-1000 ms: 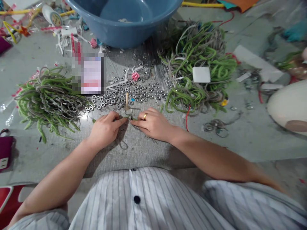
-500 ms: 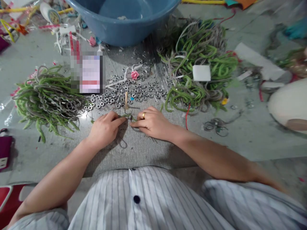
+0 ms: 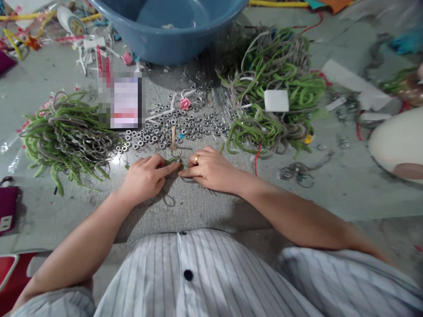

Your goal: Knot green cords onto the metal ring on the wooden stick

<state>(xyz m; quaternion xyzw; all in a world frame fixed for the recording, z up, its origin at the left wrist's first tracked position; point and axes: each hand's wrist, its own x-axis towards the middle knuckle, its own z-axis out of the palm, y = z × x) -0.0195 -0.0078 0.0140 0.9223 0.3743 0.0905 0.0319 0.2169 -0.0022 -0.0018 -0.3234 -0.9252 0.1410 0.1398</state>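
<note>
My left hand rests on the grey tabletop, its index finger stretched toward the other hand and the remaining fingers curled. My right hand, with a gold ring, has thumb and fingers pinched together. Between the fingertips lies a thin green and grey cord, both hands closed on it; the exact grip is partly hidden under the fingers. A loop of grey cord hangs out below on the table. Just beyond the fingers are a small metal ring and a light wooden stick.
Many metal nuts are scattered ahead. A bundle of green-grey cords lies left, a larger cord heap right, with a white block. A phone and a blue basin stand farther back.
My left index finger has reached slightly right, closer to my right fingertips. My right hand has hardly moved.
</note>
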